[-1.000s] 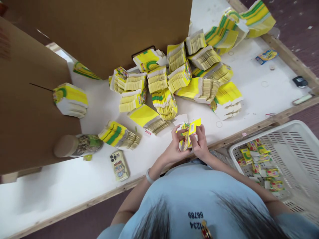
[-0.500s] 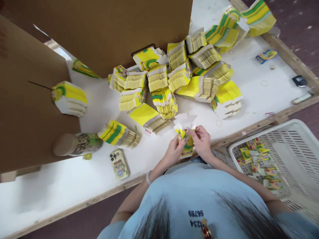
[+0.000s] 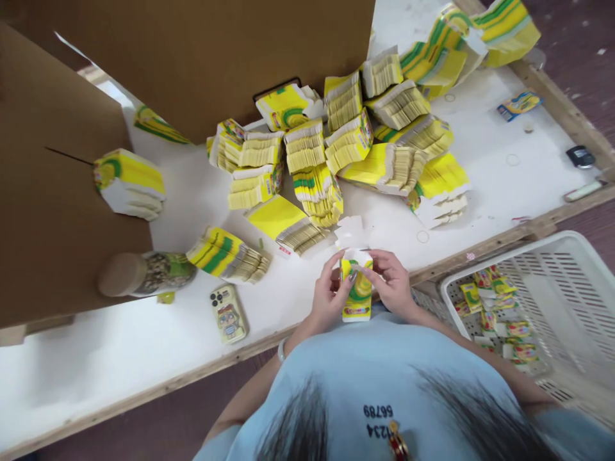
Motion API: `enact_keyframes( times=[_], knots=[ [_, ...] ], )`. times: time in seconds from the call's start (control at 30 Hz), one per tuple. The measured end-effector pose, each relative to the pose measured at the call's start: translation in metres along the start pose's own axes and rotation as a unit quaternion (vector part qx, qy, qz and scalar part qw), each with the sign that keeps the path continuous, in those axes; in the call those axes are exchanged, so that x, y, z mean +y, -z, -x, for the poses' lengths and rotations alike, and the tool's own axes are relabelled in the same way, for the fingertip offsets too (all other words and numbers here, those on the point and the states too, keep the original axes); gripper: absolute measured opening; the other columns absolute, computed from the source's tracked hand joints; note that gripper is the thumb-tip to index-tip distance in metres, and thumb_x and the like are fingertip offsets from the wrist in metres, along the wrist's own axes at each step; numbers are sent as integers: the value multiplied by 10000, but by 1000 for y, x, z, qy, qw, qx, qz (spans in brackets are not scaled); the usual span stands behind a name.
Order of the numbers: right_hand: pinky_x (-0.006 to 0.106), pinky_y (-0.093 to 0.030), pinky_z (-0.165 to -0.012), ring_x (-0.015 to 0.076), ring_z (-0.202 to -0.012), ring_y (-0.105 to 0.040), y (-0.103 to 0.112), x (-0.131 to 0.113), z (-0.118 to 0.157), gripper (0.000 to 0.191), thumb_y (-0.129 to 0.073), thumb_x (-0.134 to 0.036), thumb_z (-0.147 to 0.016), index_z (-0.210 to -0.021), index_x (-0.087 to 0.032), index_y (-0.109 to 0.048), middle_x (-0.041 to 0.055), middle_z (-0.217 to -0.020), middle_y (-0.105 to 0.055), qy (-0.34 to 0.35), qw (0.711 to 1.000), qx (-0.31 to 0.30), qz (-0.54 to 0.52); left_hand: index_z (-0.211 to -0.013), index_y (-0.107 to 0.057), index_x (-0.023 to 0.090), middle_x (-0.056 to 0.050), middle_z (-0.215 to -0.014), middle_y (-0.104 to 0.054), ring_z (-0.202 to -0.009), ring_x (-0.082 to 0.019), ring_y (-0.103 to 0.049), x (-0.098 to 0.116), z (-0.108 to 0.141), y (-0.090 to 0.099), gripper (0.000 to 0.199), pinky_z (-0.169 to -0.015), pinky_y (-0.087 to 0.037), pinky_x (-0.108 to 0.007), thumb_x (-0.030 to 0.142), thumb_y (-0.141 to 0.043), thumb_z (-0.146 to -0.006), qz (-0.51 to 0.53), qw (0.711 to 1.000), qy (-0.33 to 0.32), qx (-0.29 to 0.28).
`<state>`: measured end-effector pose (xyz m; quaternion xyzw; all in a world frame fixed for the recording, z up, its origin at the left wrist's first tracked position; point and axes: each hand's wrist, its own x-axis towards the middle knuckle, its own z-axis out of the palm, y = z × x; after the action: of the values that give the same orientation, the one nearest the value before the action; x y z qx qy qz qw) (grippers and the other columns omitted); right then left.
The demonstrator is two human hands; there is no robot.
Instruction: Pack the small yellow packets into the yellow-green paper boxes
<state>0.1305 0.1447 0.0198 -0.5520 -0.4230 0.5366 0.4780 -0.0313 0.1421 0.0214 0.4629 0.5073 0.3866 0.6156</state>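
A small yellow and green printed carton [image 3: 359,308] is upright between my hands at the table's front edge, its white top flaps standing up and away from me. My left hand [image 3: 331,291] grips its left side, thumb lying on the front face. On the opposite side my right hand [image 3: 391,285] holds it, with the thumb near the front's upper part. The fingers behind the carton are partly hidden. Just beyond lies a stack of flat yellow cartons [image 3: 278,221], with more bundled flat cartons [image 3: 305,147] behind it.
A phone [image 3: 228,314] and a lidded jar [image 3: 168,274] lie to the left, by tall brown cardboard [image 3: 62,192]. At the lower right stands a white slotted basket [image 3: 567,301] holding several small yellow cartons [image 3: 473,298]. A blue packet [image 3: 519,105] lies at the far right.
The carton has turned so its printed front shows more fully. Both hands have shifted from the upper flaps to its sides, and the left hand sits slightly further left.
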Motion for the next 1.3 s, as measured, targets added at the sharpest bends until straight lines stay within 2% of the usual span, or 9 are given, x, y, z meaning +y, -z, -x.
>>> enact_keyframes(
  times=[0.23,0.4,0.53,0.6,0.73,0.83,0.97,1.13,1.3],
  knots=[
    [263,-527,-636,151,-675,-612,8,3,4,343,-572,-522,-945,-832,-206,-641,7,-727,-660,22,998,-50,21,-1144,-535,185,-11,-834,-661,-673,-103,-595,6,1,7,393,-601,-471,-190,491,-642,-923,61,992,25,-105],
    [323,-599,-750,197,-871,-708,17,7,2,271,-545,-451,-978,-1051,-214,-655,93,-1011,-712,153,974,16,164,-1516,-321,215,-59,-1002,-711,-757,-127,-634,16,-1,4,638,-720,-527,-246,547,-477,-995,30,997,-22,-63],
    [410,-575,-976,244,-1126,-694,38,9,-5,380,-477,-462,-1009,-1210,-205,-671,137,-1159,-739,296,903,-148,273,-1335,-607,136,-122,-1134,-729,-958,-202,-679,27,-3,9,604,-885,-547,-318,594,-413,-993,-37,994,-4,-101],
    [451,-540,-1041,262,-1210,-659,44,6,-7,481,-432,-524,-1011,-1277,-186,-648,152,-1253,-710,308,891,-217,255,-1277,-652,123,-125,-1154,-733,-993,-218,-682,31,-4,12,562,-897,-553,-328,562,-464,-980,-68,992,16,-107],
    [413,-604,-911,235,-1059,-720,36,-6,-6,521,-476,-490,-997,-1432,-203,-489,139,-1208,-717,80,958,-244,125,-1477,-473,135,-130,-1214,-717,-993,-202,-681,37,-6,18,561,-917,-554,-345,440,-458,-1006,-142,979,29,-143],
    [346,-620,-794,195,-904,-729,27,-20,-3,629,-605,-403,-931,-1486,-231,-362,97,-1092,-724,-77,960,-269,25,-1544,-362,156,-123,-1171,-723,-896,-184,-680,44,-3,20,575,-871,-561,-339,407,-411,-1028,-180,971,21,-153],
    [323,-604,-776,178,-872,-705,28,-33,-6,720,-659,-339,-879,-1502,-233,-315,64,-1019,-708,-132,948,-291,-13,-1584,-269,202,-87,-1046,-727,-703,-154,-645,52,2,20,630,-712,-550,-286,463,-400,-1026,-181,969,40,-163],
    [353,-597,-849,190,-921,-703,31,-33,-9,671,-700,-379,-850,-1459,-218,-468,92,-1114,-721,-164,940,-298,-8,-1589,-222,196,-18,-821,-647,-586,-119,-535,45,8,16,686,-600,-460,-222,529,-401,-1017,-142,980,38,-132],
    [369,-583,-909,193,-984,-692,32,-30,-5,733,-749,-453,-830,-1487,-250,-495,98,-1242,-709,-195,935,-292,-61,-1523,-349,170,16,-713,-552,-556,-105,-440,33,13,11,679,-548,-380,-208,590,-419,-994,-108,991,23,-80]
  ],
)
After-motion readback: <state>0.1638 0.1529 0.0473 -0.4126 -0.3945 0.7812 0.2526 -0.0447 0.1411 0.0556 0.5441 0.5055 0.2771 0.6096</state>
